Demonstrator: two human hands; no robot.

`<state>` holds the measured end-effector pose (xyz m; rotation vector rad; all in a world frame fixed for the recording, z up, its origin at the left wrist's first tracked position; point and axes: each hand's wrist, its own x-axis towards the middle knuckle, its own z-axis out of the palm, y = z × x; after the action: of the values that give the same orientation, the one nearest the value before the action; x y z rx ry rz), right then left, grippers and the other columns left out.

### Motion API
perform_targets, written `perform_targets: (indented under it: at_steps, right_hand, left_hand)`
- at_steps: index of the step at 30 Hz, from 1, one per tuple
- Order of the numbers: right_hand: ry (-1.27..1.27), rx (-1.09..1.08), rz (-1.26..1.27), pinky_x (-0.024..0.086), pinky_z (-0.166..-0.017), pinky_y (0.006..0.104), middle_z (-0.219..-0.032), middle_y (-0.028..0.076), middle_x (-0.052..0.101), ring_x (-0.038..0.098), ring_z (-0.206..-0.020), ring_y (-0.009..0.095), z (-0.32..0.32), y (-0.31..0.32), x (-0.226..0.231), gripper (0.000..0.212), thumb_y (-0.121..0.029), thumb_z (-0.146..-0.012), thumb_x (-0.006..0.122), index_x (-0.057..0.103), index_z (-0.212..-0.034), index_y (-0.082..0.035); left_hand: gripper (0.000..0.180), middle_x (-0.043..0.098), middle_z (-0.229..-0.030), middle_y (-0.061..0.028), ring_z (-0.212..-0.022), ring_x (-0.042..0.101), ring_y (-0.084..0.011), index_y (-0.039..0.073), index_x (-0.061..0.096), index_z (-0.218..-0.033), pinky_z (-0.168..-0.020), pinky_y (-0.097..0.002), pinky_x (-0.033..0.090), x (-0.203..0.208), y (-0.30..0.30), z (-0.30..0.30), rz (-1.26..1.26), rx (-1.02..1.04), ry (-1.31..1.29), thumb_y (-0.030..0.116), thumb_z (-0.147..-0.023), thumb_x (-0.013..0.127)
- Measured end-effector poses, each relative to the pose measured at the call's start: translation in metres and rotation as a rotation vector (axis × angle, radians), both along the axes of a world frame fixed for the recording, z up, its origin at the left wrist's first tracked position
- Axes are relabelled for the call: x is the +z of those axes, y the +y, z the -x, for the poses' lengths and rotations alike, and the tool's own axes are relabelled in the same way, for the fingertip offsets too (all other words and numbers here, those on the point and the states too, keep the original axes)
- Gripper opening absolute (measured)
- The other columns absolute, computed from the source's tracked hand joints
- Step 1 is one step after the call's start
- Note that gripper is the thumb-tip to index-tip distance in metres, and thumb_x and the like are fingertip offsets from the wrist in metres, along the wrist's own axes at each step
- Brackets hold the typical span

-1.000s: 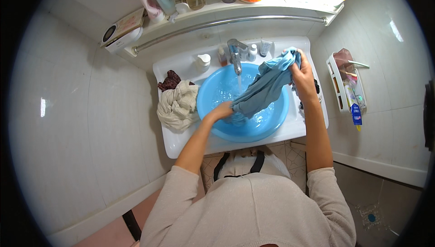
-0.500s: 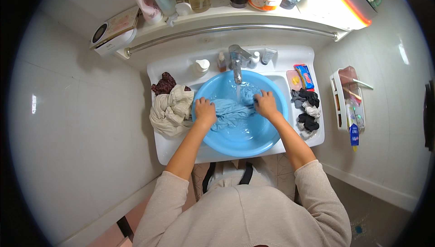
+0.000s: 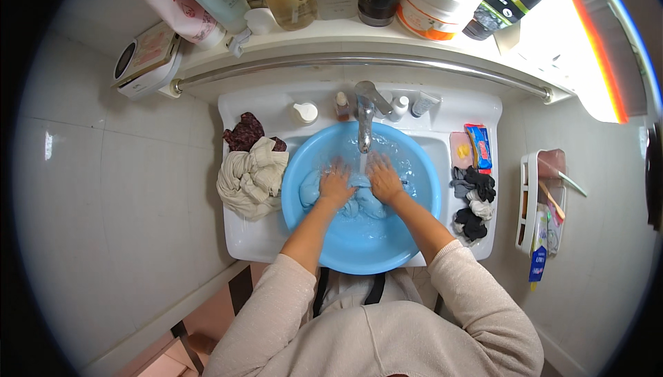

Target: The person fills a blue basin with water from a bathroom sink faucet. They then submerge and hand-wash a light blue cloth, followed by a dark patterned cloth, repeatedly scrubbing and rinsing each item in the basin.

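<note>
A light blue cloth garment [image 3: 370, 205] lies bunched and wet in a blue plastic basin [image 3: 360, 256], partly under water. My left hand [image 3: 336, 183] rests on it from the left, fingers stretched out and dipping into the water. Close beside it, my right hand [image 3: 385, 180] presses down flat on the cloth with its fingers spread. Both sets of fingertips blur under the rippling surface. From the chrome faucet [image 3: 366, 111] a stream of water falls between the two hands.
The basin stands in a white sink [image 3: 248, 242]. On its left are a beige garment [image 3: 252, 180] and a dark red cloth [image 3: 244, 132]; on its right, several socks [image 3: 476, 187] and a blue-red packet [image 3: 478, 147]. A metal rail [image 3: 373, 60] crosses behind, under a shelf of bottles.
Both hands have come closer together and let go of the garment's stretched ends. The cloth, spread across the basin before, now sits bunched lower in the water. The view has shifted.
</note>
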<state>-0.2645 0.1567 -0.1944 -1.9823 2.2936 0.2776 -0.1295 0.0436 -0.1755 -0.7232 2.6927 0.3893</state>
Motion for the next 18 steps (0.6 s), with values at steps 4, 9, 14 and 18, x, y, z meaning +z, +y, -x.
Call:
perform_targets:
  at_steps: [4, 9, 14, 18]
  right_hand:
    - [0.058, 0.108, 0.092, 0.019, -0.107, 0.044, -0.135, 0.019, 0.034, 0.025, -0.13, 0.033, 0.011, 0.002, -0.03, 0.06, -0.029, -0.077, 0.055, 0.04, -0.127, 0.0]
    - [-0.564, -0.268, -0.025, 0.033, -0.099, 0.0449, -0.122, 0.016, 0.045, 0.042, -0.115, 0.033, 0.016, -0.009, 0.034, 0.063, -0.028, -0.075, 0.063, 0.039, -0.128, -0.004]
    - [-0.436, -0.491, 0.114, 0.04, -0.089, 0.0461, -0.113, 0.018, 0.049, 0.049, -0.103, 0.037, 0.0, 0.018, 0.026, 0.061, -0.026, -0.07, 0.069, 0.043, -0.122, -0.005]
    - [-0.465, -0.542, 0.052, 0.04, -0.09, 0.0466, -0.117, 0.015, 0.048, 0.046, -0.109, 0.035, 0.014, 0.004, 0.025, 0.066, -0.023, -0.071, 0.068, 0.038, -0.128, -0.009]
  left_hand:
    - [0.063, 0.028, -0.141, -0.0146, -0.132, 0.021, -0.0298, 0.011, 0.039, -0.132, -0.105, -0.0486, 0.021, -0.008, 0.003, 0.009, 0.019, -0.024, -0.053, 0.037, -0.079, 0.057]
    - [0.055, 0.038, -0.134, -0.014, -0.122, 0.036, -0.0341, 0.009, 0.044, -0.126, -0.09, -0.0469, 0.04, -0.027, -0.017, 0.004, -0.297, 0.234, -0.004, 0.027, -0.077, 0.059]
    - [0.053, 0.038, -0.133, -0.0137, -0.118, 0.039, -0.036, 0.01, 0.043, -0.128, -0.088, -0.0459, 0.041, 0.014, -0.014, 0.007, -0.227, 0.562, 0.267, 0.023, -0.078, 0.056]
    - [0.054, 0.035, -0.136, -0.016, -0.123, 0.035, -0.0356, 0.011, 0.041, -0.13, -0.101, -0.0442, 0.03, 0.026, -0.005, -0.004, 0.377, -0.246, 0.328, 0.026, -0.08, 0.054]
